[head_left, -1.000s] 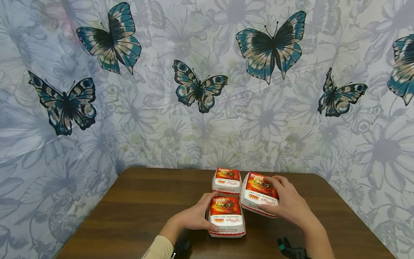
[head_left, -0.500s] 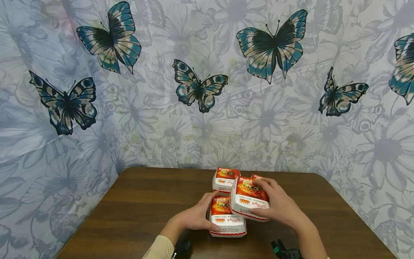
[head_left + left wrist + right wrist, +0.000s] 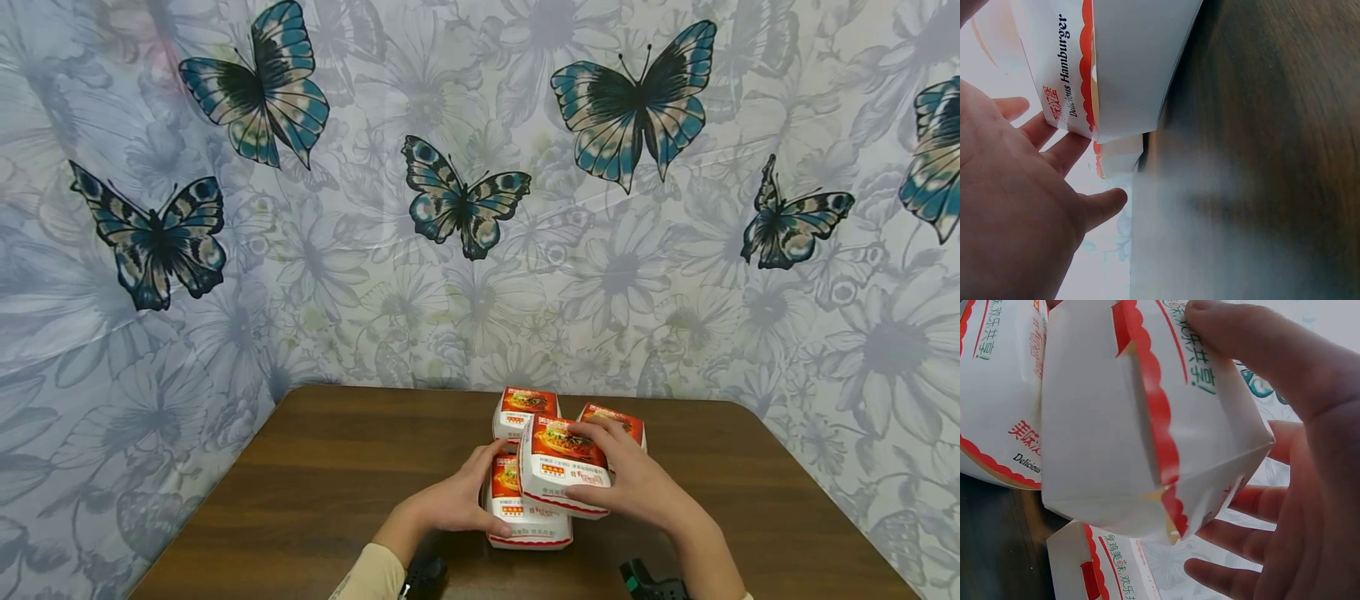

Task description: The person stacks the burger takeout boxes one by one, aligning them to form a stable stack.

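Note:
My right hand [image 3: 645, 483] grips a white and red hamburger box [image 3: 558, 483], thumb on the near side and fingers on the far side. That box is tilted and overlaps the right part of the near hamburger box [image 3: 525, 533] in the head view. At the near box's left side, my left hand [image 3: 450, 504] holds it with the thumb at the front and the fingers reaching round the back. In the right wrist view the gripped box [image 3: 1104, 425] shows its plain white side and red scalloped flap. Left wrist view: fingertips touch the near box [image 3: 1060, 69].
Two more hamburger boxes stand farther back on the brown wooden table [image 3: 360, 467], one at the back left [image 3: 512, 427] and one at the back right [image 3: 626, 418]. Behind the table hangs a butterfly-patterned cloth [image 3: 337, 317].
My right hand has carried its box leftward from over the back right box, uncovering that one, to over the near box. My left hand has stayed at the near box.

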Tool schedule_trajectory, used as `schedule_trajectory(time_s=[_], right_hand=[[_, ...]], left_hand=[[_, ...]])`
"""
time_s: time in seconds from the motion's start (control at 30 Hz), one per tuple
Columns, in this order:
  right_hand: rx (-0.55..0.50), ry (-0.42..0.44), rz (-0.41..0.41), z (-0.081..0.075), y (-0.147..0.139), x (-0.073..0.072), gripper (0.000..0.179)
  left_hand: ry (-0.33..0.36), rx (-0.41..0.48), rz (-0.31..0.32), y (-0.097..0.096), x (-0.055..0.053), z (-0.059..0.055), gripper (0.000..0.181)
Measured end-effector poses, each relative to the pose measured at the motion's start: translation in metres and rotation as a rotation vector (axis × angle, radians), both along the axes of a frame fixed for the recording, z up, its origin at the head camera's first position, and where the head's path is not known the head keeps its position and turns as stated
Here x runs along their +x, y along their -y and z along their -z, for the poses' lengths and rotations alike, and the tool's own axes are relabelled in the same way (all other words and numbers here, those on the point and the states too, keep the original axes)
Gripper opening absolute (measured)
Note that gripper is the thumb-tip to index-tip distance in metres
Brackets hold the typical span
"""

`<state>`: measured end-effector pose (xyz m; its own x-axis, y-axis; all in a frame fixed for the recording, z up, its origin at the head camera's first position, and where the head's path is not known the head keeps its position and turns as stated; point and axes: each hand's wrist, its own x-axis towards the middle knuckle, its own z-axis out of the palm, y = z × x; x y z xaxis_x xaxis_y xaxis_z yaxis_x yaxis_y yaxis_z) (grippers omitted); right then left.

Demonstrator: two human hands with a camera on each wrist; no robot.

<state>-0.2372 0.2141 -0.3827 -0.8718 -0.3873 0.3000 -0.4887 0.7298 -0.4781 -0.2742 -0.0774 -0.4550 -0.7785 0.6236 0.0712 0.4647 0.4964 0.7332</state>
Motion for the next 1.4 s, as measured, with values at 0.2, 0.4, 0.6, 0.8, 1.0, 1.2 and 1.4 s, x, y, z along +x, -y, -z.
schedule_trajectory(time_s=[0.2, 0.4, 0.6, 0.8, 1.0, 1.2, 1.4], right_hand=[[0.0, 0.003, -0.006, 0.003, 0.005, -0.001, 0.08], [-0.019, 0.015, -0.047, 0.006, 0.015, -0.001, 0.078], [-0.023, -0.019, -0.087, 0.009, 0.023, -0.001, 0.076], [-0.028, -0.035, -0.095, 0.012, 0.028, 0.0, 0.077], [-0.024, -0.033, -0.082, 0.014, 0.029, -0.001, 0.078], [-0.016, -0.025, -0.078, 0.014, 0.03, -0.002, 0.077], [-0.013, -0.025, -0.07, 0.013, 0.03, -0.001, 0.077]], left_hand=[[0.011, 0.012, 0.002, 0.0, 0.0, -0.001, 0.122], [0.02, 0.016, 0.0, 0.001, -0.001, 0.0, 0.123], [0.058, 0.054, 0.006, 0.002, -0.002, 0.001, 0.129], [0.036, 0.14, 0.055, 0.001, -0.006, 0.003, 0.136], [0.057, 0.16, 0.045, 0.001, -0.006, 0.004, 0.138], [0.091, 0.168, 0.033, 0.002, -0.005, 0.005, 0.139], [0.081, 0.134, 0.029, 0.003, -0.005, 0.0, 0.144]])
